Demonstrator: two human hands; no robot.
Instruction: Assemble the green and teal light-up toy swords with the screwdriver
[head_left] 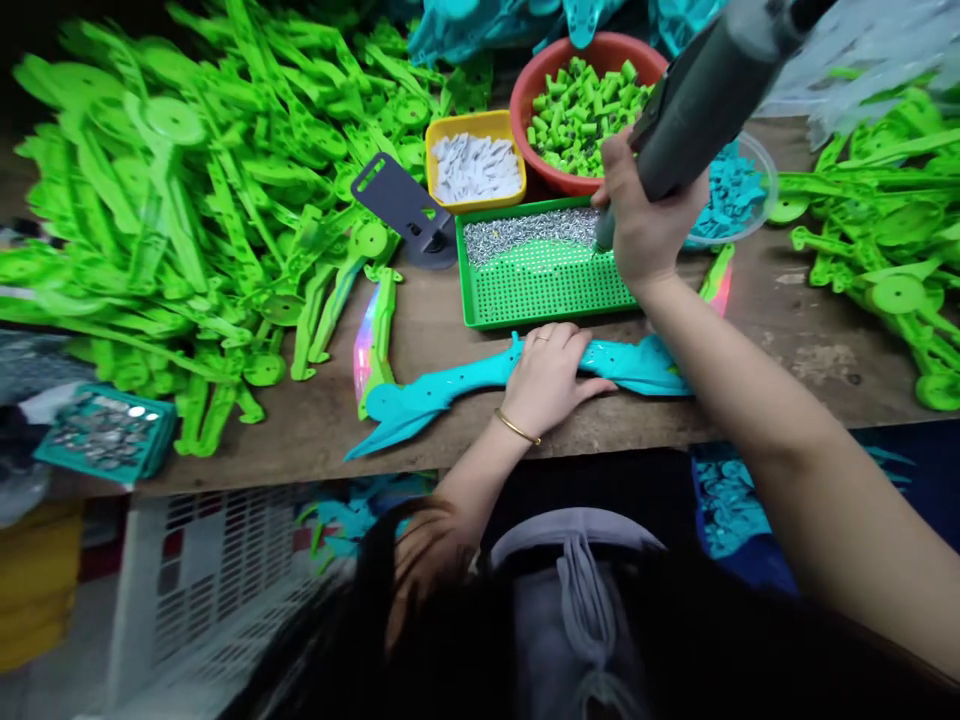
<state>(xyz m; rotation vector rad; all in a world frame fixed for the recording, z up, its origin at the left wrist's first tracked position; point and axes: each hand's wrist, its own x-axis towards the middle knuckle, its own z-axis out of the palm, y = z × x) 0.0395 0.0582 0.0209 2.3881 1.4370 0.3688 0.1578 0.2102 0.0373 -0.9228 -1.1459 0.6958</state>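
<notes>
My right hand point(649, 215) is wrapped round a dark grey power screwdriver point(712, 95), its tip over the right side of a green perforated tray point(540, 285) that holds many small silver screws point(525, 235). On the middle of a long turquoise plastic piece point(472, 376) rests my left hand point(547, 370), palm down, fingers over the piece and thumb stretched to the right. The piece lies across the bench near its front edge. Green parts with shiny rainbow strips point(367, 340) touch its left end and show again beyond my right forearm.
Heaps of green parts lie left point(172, 200) and right point(896, 240). Behind the tray stand a yellow box of white pieces point(476, 207), a red bowl point(525, 90) and a clear tub of turquoise pieces point(769, 190). A grey stand point(405, 205) and a teal metal-parts basket point(161, 435) are at left.
</notes>
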